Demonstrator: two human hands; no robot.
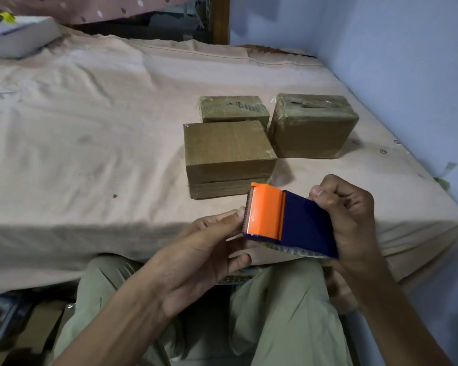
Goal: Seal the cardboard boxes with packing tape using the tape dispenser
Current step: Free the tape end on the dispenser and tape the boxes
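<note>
**Colours observed**

Tape dispenser (291, 223): orange front, dark blue body. Three cardboard boxes (229, 154): dull brown. Bed sheet (90, 128): pale pinkish-beige, faint dark spots. Wall (407, 48): light blue. Trousers (275, 326): pale olive-green. Curtain (90, 6): dusty pink, white flecks.

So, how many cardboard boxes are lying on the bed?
3. The nearest box sits just beyond the tape dispenser, a smaller box lies behind it, and the third box is to their right, near the wall. None seems hidden.

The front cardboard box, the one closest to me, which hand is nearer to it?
Left. The left hand is just below the front cardboard box; the right hand is below and farther right.
</note>
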